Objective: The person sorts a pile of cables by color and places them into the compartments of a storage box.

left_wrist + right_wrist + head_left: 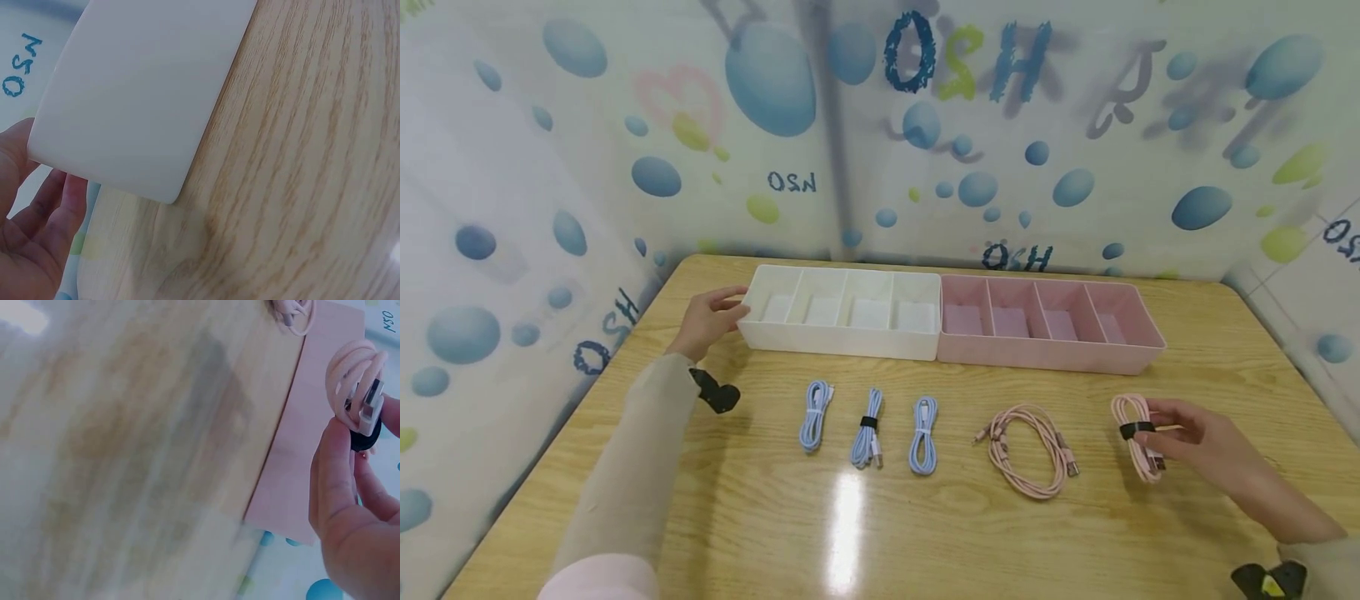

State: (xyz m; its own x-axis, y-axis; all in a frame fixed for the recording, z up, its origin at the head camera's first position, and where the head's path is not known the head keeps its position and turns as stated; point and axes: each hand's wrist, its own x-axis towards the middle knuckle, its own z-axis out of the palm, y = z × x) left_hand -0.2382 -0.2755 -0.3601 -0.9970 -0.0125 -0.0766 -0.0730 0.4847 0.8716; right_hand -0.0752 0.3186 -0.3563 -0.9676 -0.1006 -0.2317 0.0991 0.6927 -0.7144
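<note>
My left hand [703,321] touches the left end of a white divided organizer box [838,339], its fingertips at the end wall. In the left wrist view, the plain side of that white box [137,94] fills the upper part, with fingers [69,203] at its edge. My right hand [1213,446] pinches a coiled pink USB cable [1127,410] with a black strap around its middle. The right wrist view shows this pink cable [344,369] between thumb and fingers, its metal plug facing out. Left of it, a looser coil of pink cable [1037,492] lies on the table.
A pink divided box [1052,352] stands end to end with the white one at the table's back. Three bundled blue cables lie in front: left [814,421], middle [861,442] and right [922,446]. A patterned curtain [880,150] hangs behind the wooden table [760,517].
</note>
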